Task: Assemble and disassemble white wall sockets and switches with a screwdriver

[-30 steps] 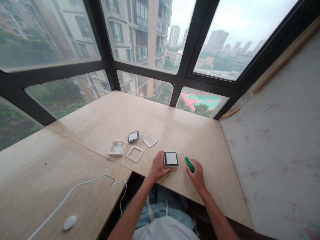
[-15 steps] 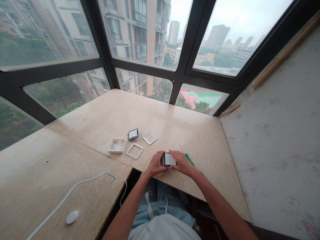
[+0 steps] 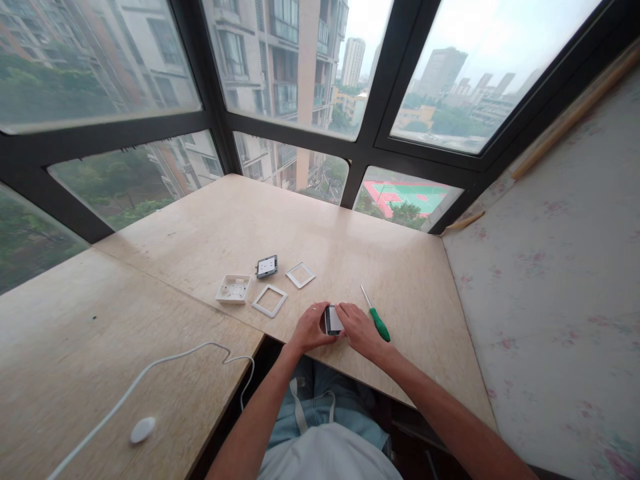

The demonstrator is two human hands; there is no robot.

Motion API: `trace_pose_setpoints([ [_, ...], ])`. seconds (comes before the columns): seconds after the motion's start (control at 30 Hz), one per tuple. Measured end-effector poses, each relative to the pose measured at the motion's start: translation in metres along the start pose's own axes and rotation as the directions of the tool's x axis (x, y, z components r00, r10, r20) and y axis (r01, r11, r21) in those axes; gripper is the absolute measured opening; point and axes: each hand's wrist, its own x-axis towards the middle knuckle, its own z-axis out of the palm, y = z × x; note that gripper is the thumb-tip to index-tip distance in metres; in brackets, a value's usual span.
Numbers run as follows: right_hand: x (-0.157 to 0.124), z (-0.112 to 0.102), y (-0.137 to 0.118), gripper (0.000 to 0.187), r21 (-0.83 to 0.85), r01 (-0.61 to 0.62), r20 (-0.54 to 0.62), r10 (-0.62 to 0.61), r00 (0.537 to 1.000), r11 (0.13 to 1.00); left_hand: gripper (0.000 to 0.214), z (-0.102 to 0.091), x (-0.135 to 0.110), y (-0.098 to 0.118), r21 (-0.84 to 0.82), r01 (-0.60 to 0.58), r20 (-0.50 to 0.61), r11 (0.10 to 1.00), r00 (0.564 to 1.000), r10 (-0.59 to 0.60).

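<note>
Both of my hands close on a small square wall switch (image 3: 332, 320) with a dark rim and a white face, near the front edge of the wooden table (image 3: 310, 233). My left hand (image 3: 311, 329) grips its left side and my right hand (image 3: 356, 328) covers its right half. A green-handled screwdriver (image 3: 377, 318) lies just right of my right hand, untouched. Farther left lie a white square frame (image 3: 269, 301), a white back box (image 3: 233, 289), a second dark switch module (image 3: 267, 266) and a thin clear frame (image 3: 301, 275).
A white cable (image 3: 150, 373) with an oval inline switch (image 3: 143, 430) runs over the lower left tabletop. Dark-framed windows (image 3: 360, 147) close the far side. A flower-patterned wall (image 3: 550, 280) bounds the right. My lap is below the table edge.
My right hand left the screwdriver and moved left onto the switch. Both hands now grip the switch, which has tilted so less of its face shows.
</note>
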Motion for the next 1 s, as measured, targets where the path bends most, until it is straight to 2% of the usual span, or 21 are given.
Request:
trace_pose_setpoints([
  [0.33,0.001,-0.008,0.003,0.046,0.068,-0.002,0.016,0.001,1.0,0.998,0.08,-0.001,0.001,0.005,0.032,0.0,0.005,0.999,1.0,0.0],
  [0.6,0.014,-0.018,0.007,0.045,0.074,-0.022,0.156,0.011,0.988,0.997,0.08,0.002,0.001,0.006,0.046,0.015,0.001,0.999,1.0,-0.015],
  [0.8,0.019,-0.02,0.012,0.048,0.078,-0.011,0.186,-0.004,0.982,0.997,0.081,0.001,0.0,0.006,0.057,0.03,0.005,0.998,1.0,-0.03],
  [1.0,0.017,-0.015,0.008,0.077,0.173,0.057,0.182,-0.089,0.979,0.983,0.081,0.002,-0.001,0.006,0.07,0.005,0.002,0.998,1.0,-0.005],
])
